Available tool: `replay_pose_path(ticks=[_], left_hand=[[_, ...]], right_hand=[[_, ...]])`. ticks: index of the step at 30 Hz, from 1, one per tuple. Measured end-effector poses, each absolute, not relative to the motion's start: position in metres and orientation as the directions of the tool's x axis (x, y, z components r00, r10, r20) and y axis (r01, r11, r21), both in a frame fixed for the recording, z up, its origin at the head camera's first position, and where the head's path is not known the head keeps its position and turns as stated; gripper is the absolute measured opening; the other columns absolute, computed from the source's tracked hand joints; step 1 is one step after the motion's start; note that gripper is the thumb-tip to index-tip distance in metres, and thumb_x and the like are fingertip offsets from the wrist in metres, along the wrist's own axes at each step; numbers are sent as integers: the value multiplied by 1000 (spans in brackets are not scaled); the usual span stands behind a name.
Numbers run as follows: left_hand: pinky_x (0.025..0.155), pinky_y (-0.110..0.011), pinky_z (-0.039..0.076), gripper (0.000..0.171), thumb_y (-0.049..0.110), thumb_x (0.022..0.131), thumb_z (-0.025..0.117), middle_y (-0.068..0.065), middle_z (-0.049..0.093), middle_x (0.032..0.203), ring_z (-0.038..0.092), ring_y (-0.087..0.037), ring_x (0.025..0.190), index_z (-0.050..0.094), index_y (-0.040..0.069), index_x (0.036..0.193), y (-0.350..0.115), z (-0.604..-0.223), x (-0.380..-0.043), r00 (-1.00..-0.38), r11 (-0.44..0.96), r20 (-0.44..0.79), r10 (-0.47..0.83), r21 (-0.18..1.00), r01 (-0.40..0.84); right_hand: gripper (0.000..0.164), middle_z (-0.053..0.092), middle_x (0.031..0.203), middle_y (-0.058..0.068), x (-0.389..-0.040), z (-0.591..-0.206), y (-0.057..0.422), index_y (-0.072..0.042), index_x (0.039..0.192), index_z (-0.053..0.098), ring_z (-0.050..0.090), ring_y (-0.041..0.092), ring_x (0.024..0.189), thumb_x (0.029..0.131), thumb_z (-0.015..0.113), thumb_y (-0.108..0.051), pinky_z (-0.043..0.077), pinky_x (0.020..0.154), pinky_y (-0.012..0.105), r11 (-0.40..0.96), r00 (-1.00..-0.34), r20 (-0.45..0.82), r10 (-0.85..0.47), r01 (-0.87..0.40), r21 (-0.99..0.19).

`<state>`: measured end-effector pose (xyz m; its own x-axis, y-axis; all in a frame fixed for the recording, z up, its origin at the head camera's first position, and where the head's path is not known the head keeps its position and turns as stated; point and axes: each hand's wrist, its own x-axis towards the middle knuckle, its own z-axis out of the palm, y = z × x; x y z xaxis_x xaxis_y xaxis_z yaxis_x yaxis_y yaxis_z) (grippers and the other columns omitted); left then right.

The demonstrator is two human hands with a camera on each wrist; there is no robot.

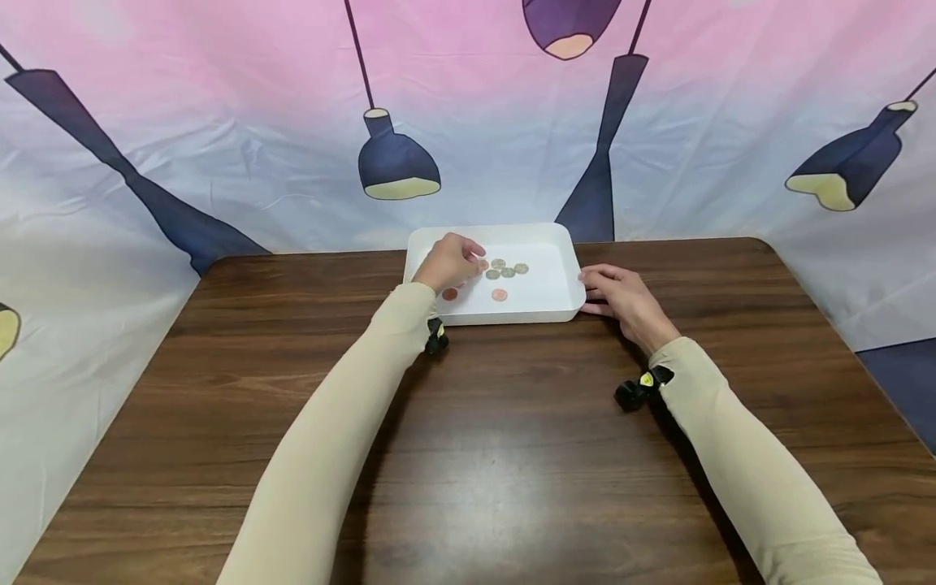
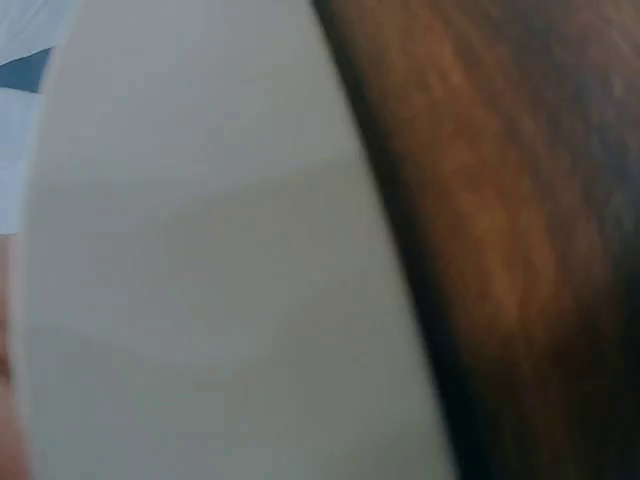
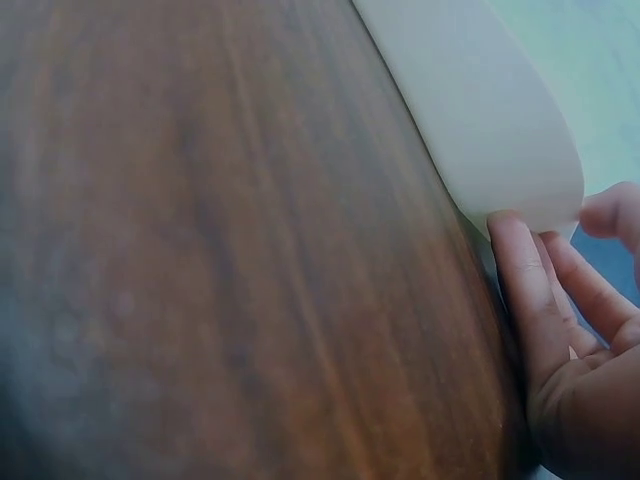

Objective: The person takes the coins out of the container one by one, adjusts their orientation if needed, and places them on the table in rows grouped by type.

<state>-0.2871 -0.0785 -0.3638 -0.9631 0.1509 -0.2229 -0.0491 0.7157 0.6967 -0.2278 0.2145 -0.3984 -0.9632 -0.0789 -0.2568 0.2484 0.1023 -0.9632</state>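
A shallow white tray [image 1: 541,302] stands at the far edge of the table with coins inside it. Over its left part, my left hand [image 1: 449,262] reaches in, thumb and fingers bent together at a copper coin [image 1: 483,265]. Right beside that lie several silver coins [image 1: 508,273] in a loose cluster. Nearer the tray's front are two more copper coins, one [image 1: 500,294] in the middle and one [image 1: 449,294] below my left wrist. My right hand [image 1: 629,301] rests its extended fingers against the tray's right end; the right wrist view shows fingertips [image 3: 510,225] at the corner.
The brown wooden table [image 1: 497,422] stretches from the tray toward me. Directly behind it hangs a cloth backdrop [image 1: 292,162] printed with lamps. The left wrist view holds mostly the tray's outer wall [image 2: 220,260], blurred.
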Motion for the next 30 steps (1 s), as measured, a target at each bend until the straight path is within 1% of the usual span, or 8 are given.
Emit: replay_pose_path(ticks=[4,8,11,14,17,21,25,30], left_hand=[[45,-30,41,28,18,104,67,-6,67,115,51,-17,66,75,16,130,-77,-366,-286,-968,740,-231,102,667,-81],[45,-30,40,21,16,102,68,-6,73,111,52,-18,61,80,17,119,-76,-364,-282,-978,769,-200,58,633,-84],[50,-30,43,17,16,101,69,-4,74,107,55,-19,62,81,18,113,-76,-361,-278,-982,796,-183,48,601,-73],[60,-32,43,16,17,101,69,-2,74,104,58,-20,72,82,19,111,-79,-358,-272,-983,815,-173,67,578,-46],[65,-33,42,16,17,101,69,-2,74,104,57,-21,80,83,20,110,-82,-358,-264,-980,816,-167,109,578,-7],[66,-31,41,18,14,101,69,-1,73,103,57,-20,81,83,20,110,-86,-360,-257,-969,799,-189,158,601,13],[69,-29,43,22,11,98,72,-3,71,101,58,-19,82,81,18,117,-88,-364,-255,-957,752,-197,211,658,30],[73,-29,43,23,9,95,77,-5,66,95,54,-19,84,80,12,117,-94,-365,-255,-961,710,-180,212,704,25]], right_hand=[[50,62,118,9,-229,-396,211,3,146,54,68,12,95,105,64,-25,61,84,23,105,-962,-259,-82,250,-962],[50,62,118,8,-229,-396,211,1,147,54,67,11,95,106,63,-26,61,85,23,113,-961,-264,-82,254,-961],[51,62,119,8,-229,-395,211,2,147,53,67,11,95,106,63,-26,61,85,23,108,-963,-259,-80,249,-962],[51,62,118,7,-229,-393,212,2,147,53,68,11,95,106,63,-27,61,85,23,112,-964,-254,-82,244,-963],[51,62,118,7,-229,-393,214,1,147,53,67,11,96,106,63,-27,61,85,23,124,-963,-257,-81,246,-961],[51,62,118,7,-227,-396,215,1,148,52,67,10,95,107,62,-28,61,85,23,124,-959,-271,-82,259,-958],[50,62,117,6,-224,-401,217,1,148,52,68,9,94,107,62,-27,61,85,23,114,-959,-276,-70,267,-957],[50,62,119,8,-226,-399,215,2,146,54,68,10,95,107,63,-27,61,85,23,120,-965,-255,-65,246,-962]])
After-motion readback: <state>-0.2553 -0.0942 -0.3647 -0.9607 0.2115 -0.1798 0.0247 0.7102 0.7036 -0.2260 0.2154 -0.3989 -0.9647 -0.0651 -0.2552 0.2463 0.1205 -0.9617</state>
